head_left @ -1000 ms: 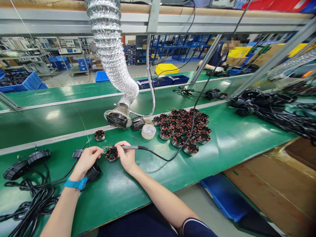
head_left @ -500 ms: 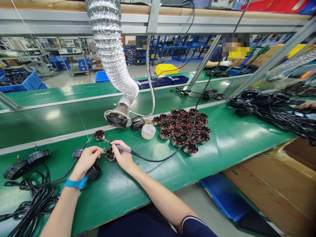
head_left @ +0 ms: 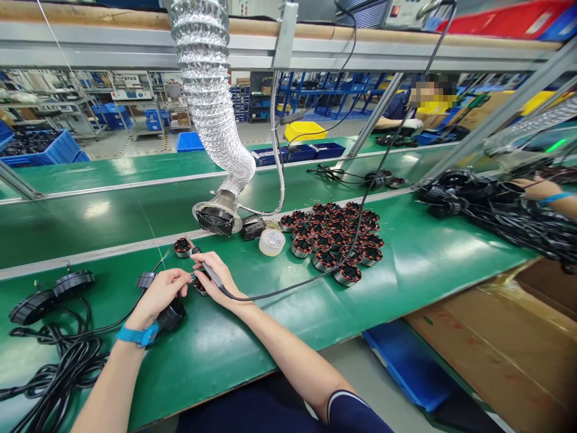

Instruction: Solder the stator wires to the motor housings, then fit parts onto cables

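Over the green bench [head_left: 406, 240] in a workshop, the hands [head_left: 169, 288] [head_left: 216, 278] hold thin wires [head_left: 191, 278] and a soldering iron [head_left: 211, 274]

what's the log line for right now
left hand: pinching thin wires | right hand: holding soldering iron | most copper-wound rings: grouped right of round tub

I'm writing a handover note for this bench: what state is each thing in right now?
Left hand, fingers pinched on thin wires
Soldering iron, held; whether hot, cannot tell
Right hand, closed around it
White tub, open
Wound rings at right, close together
Black cables at left, loosely coiled
Silver hose, bent
Blue wrist strap, fastened
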Demonstrator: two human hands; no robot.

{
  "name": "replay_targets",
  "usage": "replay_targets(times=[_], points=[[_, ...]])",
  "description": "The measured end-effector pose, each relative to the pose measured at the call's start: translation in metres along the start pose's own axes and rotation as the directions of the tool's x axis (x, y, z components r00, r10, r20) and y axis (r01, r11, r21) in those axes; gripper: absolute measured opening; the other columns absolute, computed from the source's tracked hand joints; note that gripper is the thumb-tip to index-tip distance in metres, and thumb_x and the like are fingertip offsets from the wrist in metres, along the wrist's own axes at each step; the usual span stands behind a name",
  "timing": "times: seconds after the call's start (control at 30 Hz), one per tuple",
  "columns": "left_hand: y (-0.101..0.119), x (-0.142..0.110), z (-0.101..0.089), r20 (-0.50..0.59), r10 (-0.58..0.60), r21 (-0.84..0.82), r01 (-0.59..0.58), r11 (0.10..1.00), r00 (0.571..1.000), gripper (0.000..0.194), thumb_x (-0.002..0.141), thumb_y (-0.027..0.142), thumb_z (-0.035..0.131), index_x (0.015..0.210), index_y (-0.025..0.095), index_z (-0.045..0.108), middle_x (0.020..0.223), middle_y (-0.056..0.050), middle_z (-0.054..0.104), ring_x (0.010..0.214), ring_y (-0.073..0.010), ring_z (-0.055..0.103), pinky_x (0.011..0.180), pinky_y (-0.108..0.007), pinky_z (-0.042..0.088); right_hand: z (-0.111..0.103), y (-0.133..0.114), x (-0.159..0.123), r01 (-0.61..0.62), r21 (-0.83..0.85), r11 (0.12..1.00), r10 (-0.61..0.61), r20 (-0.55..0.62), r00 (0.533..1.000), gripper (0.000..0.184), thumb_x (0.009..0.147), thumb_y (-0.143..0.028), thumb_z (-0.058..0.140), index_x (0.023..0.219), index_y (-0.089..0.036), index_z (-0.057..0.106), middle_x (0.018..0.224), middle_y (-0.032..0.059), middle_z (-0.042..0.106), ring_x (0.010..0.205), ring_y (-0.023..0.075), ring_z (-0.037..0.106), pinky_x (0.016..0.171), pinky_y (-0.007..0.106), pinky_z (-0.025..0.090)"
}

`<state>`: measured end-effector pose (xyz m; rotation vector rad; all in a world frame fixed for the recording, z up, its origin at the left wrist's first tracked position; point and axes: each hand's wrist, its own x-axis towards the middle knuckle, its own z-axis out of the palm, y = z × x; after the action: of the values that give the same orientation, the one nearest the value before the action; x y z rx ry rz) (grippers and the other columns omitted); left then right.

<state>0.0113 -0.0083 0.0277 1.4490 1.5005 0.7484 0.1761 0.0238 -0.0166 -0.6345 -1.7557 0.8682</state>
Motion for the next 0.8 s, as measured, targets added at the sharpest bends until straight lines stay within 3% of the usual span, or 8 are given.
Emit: replay_targets(times=[0.23, 0.47, 0.8], points=[[0.0007, -0.0039, -0.0014, -0.01, 0.048, 0.025, -0.048, 0.999, 0.999, 0.044, 0.074, 0.061, 0.053, 0.056, 0.022, 0.046, 0.053, 0.004, 0.044, 0.054, -0.0135, 0.039, 0.056, -0.026, 0.032, 0.0077, -0.0016, 0.0024, 0.047, -0.017, 0.999, -0.045, 0.081, 0.996, 0.046, 0.089, -0.006, 0.051, 0.13, -0.027, 0.053, 0.112, 0.0049, 0.05, 0.092, 0.0124, 0.063, 0.089, 0.028, 0.052], [-0.0032, -0.0045, -0.0014, -0.028, 0.067, 0.029, -0.067, 0.997, 0.997, 0.037, 0.074, 0.055, 0.054, 0.062, 0.02, 0.052, 0.056, 0.004, 0.045, 0.055, -0.0143, 0.041, 0.055, -0.026, 0.031, 0.0101, -0.0036, 0.0025, 0.04, -0.096, 0.995, -0.032, 0.08, 0.996, 0.04, 0.09, -0.009, 0.048, 0.126, -0.025, 0.055, 0.106, 0.0055, 0.051, 0.087, 0.0137, 0.06, 0.086, 0.028, 0.052], [-0.0053, -0.0038, -0.0062, 0.057, 0.006, 0.023, -0.007, 1.0, 0.998, 0.038, 0.07, 0.057, 0.059, 0.068, 0.019, 0.059, 0.058, 0.003, 0.05, 0.056, -0.0148, 0.042, 0.057, -0.027, 0.032, 0.0072, -0.0021, -0.0045, 0.05, -0.118, 0.992, -0.043, 0.06, 0.997, 0.036, 0.094, -0.011, 0.045, 0.125, -0.025, 0.056, 0.104, 0.0063, 0.051, 0.089, 0.0151, 0.059, 0.084, 0.028, 0.052]])
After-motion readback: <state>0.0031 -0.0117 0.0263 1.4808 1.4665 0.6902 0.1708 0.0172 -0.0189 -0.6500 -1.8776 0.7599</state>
